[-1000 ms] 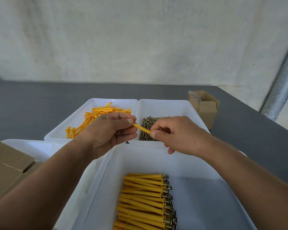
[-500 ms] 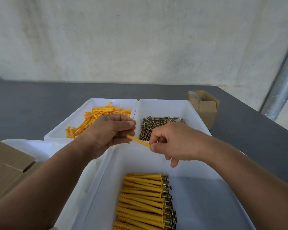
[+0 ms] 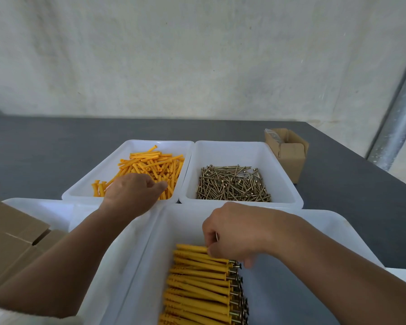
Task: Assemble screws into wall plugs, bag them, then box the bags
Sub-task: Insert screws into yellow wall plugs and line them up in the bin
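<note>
left hand (image 3: 131, 193) curled among loose wall plugs (image 3: 150, 165), fingers' grip unclear, right hand (image 3: 234, 233) fingers clamped on assembled plug (image 3: 191, 248), atop row (image 3: 197, 289) in near tray (image 3: 333, 231)

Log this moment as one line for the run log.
left hand: over loose plugs, grip hidden | right hand: holds top assembled plug in near tray | screws: untouched

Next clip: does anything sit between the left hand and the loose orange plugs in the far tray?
Nothing visible does. The left hand is past the near rim of the open white tray, its fingers down on the loose plugs. No lid or other object covers the pile; whether a plug is gripped cannot be told.
</note>
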A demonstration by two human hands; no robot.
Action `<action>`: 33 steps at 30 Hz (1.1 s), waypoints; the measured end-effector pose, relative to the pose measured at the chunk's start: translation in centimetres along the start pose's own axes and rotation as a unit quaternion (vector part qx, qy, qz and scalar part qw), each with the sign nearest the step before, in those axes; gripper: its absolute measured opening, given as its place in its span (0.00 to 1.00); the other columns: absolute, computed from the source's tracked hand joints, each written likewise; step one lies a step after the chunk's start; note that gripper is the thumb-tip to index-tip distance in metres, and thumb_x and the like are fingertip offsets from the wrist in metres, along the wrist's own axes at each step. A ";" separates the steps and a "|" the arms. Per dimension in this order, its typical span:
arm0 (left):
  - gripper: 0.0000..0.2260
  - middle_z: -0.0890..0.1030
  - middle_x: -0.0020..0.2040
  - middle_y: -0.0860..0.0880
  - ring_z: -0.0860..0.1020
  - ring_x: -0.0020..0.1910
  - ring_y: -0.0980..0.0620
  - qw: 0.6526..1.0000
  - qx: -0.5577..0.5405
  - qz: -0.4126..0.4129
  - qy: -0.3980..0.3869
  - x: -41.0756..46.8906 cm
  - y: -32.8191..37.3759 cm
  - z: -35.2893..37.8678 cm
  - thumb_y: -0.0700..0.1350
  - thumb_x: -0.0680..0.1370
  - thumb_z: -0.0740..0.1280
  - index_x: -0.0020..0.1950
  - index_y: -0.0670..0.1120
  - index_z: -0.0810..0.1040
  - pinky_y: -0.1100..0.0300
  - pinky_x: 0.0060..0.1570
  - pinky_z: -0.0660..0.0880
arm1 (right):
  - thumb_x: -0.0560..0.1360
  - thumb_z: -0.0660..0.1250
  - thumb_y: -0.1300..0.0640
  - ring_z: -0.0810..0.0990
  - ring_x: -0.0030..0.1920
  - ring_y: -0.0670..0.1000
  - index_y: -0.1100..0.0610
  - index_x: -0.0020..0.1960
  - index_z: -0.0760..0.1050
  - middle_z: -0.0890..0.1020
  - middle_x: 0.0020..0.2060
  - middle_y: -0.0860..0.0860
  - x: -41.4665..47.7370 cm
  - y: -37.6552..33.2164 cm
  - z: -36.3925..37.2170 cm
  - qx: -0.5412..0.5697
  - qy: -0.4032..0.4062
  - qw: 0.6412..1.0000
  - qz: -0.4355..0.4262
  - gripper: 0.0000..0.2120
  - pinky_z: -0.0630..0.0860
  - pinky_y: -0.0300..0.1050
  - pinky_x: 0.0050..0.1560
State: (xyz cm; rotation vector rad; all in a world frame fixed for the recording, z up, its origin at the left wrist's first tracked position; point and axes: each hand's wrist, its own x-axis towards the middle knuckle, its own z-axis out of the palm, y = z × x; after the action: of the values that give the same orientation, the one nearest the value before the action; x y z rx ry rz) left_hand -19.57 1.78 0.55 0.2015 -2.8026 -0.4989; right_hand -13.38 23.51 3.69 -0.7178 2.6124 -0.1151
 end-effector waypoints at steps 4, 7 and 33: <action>0.27 0.78 0.39 0.53 0.74 0.43 0.52 0.993 0.092 0.005 -0.074 0.4 -0.7 0.6 0.70 0.76 0.52 0.38 0.51 0.79 0.56 0.45 0.70 | 0.77 0.63 0.59 0.83 0.29 0.53 0.58 0.50 0.79 0.83 0.40 0.55 0.3 -0.4 0.9 -0.041 0.006 0.999 -0.012 0.07 0.82 0.46 0.37; 0.32 0.81 0.53 0.52 0.75 0.55 0.49 0.985 0.122 0.007 -0.121 0.6 -0.9 0.8 0.73 0.75 0.45 0.50 0.55 0.81 0.53 0.51 0.69 | 0.77 0.63 0.58 0.70 0.22 0.44 0.59 0.50 0.80 0.76 0.33 0.50 0.6 -0.6 1.5 -0.080 0.023 0.996 -0.028 0.08 0.69 0.34 0.21; 0.32 0.79 0.54 0.50 0.71 0.50 0.50 0.973 0.157 0.027 -0.166 1.5 -1.3 1.1 0.72 0.75 0.45 0.43 0.51 0.80 0.53 0.49 0.67 | 0.80 0.43 0.33 0.77 0.48 0.52 0.54 0.44 0.77 0.80 0.44 0.51 2.4 8.6 0.1 0.096 0.232 0.957 0.144 0.32 0.74 0.49 0.52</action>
State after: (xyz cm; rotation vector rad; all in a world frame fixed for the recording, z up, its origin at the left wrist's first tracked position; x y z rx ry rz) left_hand -21.22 0.66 -0.49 0.1129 -3.1946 -0.0737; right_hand -19.22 29.74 1.04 -0.2548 3.0576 -0.4957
